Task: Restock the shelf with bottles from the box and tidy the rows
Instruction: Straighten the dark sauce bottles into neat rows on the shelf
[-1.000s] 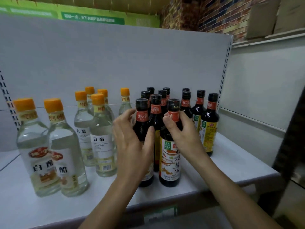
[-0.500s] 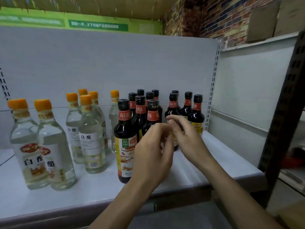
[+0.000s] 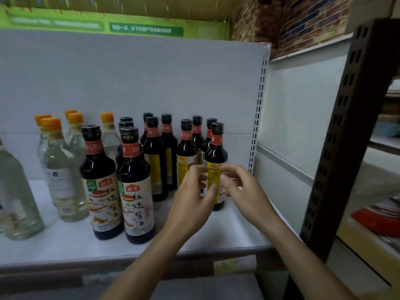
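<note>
On the white shelf stand several dark soy sauce bottles with black caps and red neck bands. Two with white labels are at the front. The right front one has a yellow label. My left hand and my right hand meet at this yellow-label bottle, curled fingers and thumbs touching its label from the left and the right. Clear vinegar bottles with orange caps fill the left side. The box is out of view.
A perforated white upright ends the shelf bay on the right. A dark perforated post of a neighbouring rack stands further right, with red and white goods on its shelves. Bare shelf lies in front of and right of the yellow-label bottle.
Both hands left the two white-label bottles at the front and moved right to the yellow-label bottle. The view also swung right.
</note>
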`<action>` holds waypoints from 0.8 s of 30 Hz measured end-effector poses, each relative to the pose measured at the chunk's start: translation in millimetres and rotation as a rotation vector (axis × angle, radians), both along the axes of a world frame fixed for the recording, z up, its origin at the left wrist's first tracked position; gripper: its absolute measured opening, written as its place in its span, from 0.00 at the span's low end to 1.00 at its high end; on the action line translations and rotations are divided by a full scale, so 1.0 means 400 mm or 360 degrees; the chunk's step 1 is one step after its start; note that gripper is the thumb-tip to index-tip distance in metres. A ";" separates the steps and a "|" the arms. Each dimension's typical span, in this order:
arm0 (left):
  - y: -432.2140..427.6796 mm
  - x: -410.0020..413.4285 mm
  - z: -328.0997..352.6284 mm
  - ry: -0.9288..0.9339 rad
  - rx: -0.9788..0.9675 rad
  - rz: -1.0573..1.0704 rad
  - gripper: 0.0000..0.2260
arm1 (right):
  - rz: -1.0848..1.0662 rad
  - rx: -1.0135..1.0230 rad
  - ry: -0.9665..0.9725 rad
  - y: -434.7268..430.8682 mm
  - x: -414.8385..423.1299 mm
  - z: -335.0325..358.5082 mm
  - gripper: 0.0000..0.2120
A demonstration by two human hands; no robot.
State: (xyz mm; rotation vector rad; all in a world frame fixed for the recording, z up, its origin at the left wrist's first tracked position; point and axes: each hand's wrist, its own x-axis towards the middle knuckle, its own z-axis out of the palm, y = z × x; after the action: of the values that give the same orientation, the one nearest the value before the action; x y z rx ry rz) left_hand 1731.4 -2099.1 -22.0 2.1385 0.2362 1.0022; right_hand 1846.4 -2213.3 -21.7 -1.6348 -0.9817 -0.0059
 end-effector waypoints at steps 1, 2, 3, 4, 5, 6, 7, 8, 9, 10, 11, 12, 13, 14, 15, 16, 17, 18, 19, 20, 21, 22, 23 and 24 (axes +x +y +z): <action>-0.001 0.010 -0.006 0.0028 -0.0007 0.0011 0.13 | 0.0015 -0.0007 0.0004 -0.003 0.011 -0.003 0.10; -0.001 0.019 -0.011 0.0057 -0.0011 0.0023 0.14 | 0.0025 -0.0017 0.0003 -0.006 0.020 -0.005 0.11; -0.001 0.028 -0.015 0.0083 -0.0016 0.0034 0.15 | 0.0034 -0.0024 0.0000 -0.008 0.029 -0.006 0.11; -0.001 0.037 -0.019 0.0101 -0.0021 0.0043 0.16 | 0.0029 -0.0029 -0.0002 -0.010 0.038 -0.008 0.11; 0.001 0.046 -0.022 0.0116 -0.0026 0.0051 0.18 | 0.0024 -0.0030 -0.0002 -0.011 0.046 -0.008 0.11; 0.001 0.055 -0.025 0.0132 -0.0031 0.0057 0.19 | 0.0012 -0.0031 0.0009 -0.010 0.055 -0.010 0.11; 0.003 0.064 -0.026 0.0150 -0.0037 0.0057 0.21 | 0.0002 -0.0024 0.0026 -0.008 0.062 -0.012 0.11; 0.006 0.073 -0.029 0.0177 -0.0043 0.0058 0.23 | -0.0011 -0.0012 0.0043 -0.003 0.071 -0.014 0.11; 0.006 0.082 -0.033 0.0209 -0.0041 0.0063 0.25 | -0.0025 -0.0004 0.0059 0.001 0.078 -0.017 0.12; 0.007 0.090 -0.037 0.0233 -0.0033 0.0078 0.27 | -0.0037 -0.0003 0.0069 0.004 0.084 -0.021 0.13; 0.007 0.097 -0.041 0.0242 -0.0026 0.0096 0.29 | -0.0046 -0.0014 0.0079 0.009 0.090 -0.027 0.15; 0.009 0.104 -0.045 0.0237 -0.0028 0.0111 0.30 | -0.0048 -0.0036 0.0094 0.014 0.094 -0.031 0.16; 0.009 0.110 -0.049 0.0228 -0.0044 0.0123 0.31 | -0.0041 -0.0068 0.0115 0.021 0.097 -0.034 0.18; 0.009 0.115 -0.052 0.0217 -0.0066 0.0130 0.32 | -0.0028 -0.0110 0.0139 0.027 0.101 -0.037 0.19; 0.011 0.120 -0.056 0.0208 -0.0094 0.0132 0.33 | -0.0011 -0.0148 0.0154 0.034 0.103 -0.040 0.20; 0.013 0.125 -0.060 0.0202 -0.0125 0.0129 0.33 | -0.0003 -0.0172 0.0163 0.042 0.106 -0.044 0.21; 0.016 0.129 -0.063 0.0196 -0.0156 0.0124 0.33 | -0.0003 -0.0176 0.0166 0.047 0.108 -0.047 0.21; 0.020 0.133 -0.065 0.0191 -0.0197 0.0119 0.32 | -0.0016 -0.0170 0.0162 0.052 0.109 -0.050 0.20; 0.026 0.139 -0.066 0.0185 -0.0247 0.0111 0.32 | -0.0043 -0.0159 0.0159 0.056 0.109 -0.053 0.19; 0.034 0.144 -0.066 0.0186 -0.0309 0.0102 0.33 | -0.0075 -0.0140 0.0155 0.061 0.111 -0.056 0.19; 0.041 0.152 -0.065 0.0184 -0.0378 0.0083 0.33 | -0.0114 -0.0126 0.0144 0.066 0.115 -0.059 0.18; 0.049 0.160 -0.063 0.0193 -0.0449 0.0058 0.34 | -0.0160 -0.0125 0.0121 0.070 0.119 -0.062 0.18; 0.054 0.169 -0.061 0.0200 -0.0514 0.0018 0.34 | -0.0211 -0.0134 0.0093 0.074 0.124 -0.065 0.19; 0.059 0.179 -0.058 0.0213 -0.0581 -0.0023 0.33 | -0.0264 -0.0147 0.0066 0.077 0.130 -0.068 0.19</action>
State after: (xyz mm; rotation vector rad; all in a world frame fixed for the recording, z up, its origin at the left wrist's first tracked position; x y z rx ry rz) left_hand 1803.1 -2075.3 -45.3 1.8692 0.4333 0.7424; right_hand 1898.5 -2182.6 -48.7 -1.7906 -0.8228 -0.0396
